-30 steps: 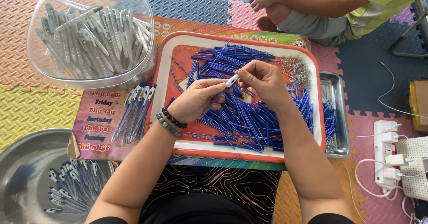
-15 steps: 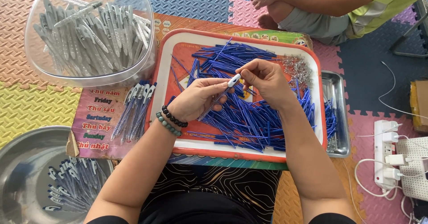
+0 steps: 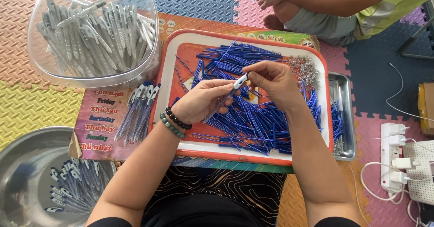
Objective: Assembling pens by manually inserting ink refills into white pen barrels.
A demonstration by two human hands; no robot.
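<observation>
Both hands meet above the red tray's (image 3: 181,51) middle: the left hand (image 3: 203,101) grips a pen (image 3: 228,93) by its barrel, the right hand (image 3: 271,80) pinches its white tip. Blue refills (image 3: 253,123) crowd the tray beneath.

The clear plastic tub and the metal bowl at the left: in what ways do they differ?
The clear plastic tub is see-through with rounded corners and heaped with pale grey pen barrels. The metal bowl is round, shiny steel, holding only a few blue-and-white pens in a shallow layer. Both stand on the foam mat, away from both hands.
</observation>
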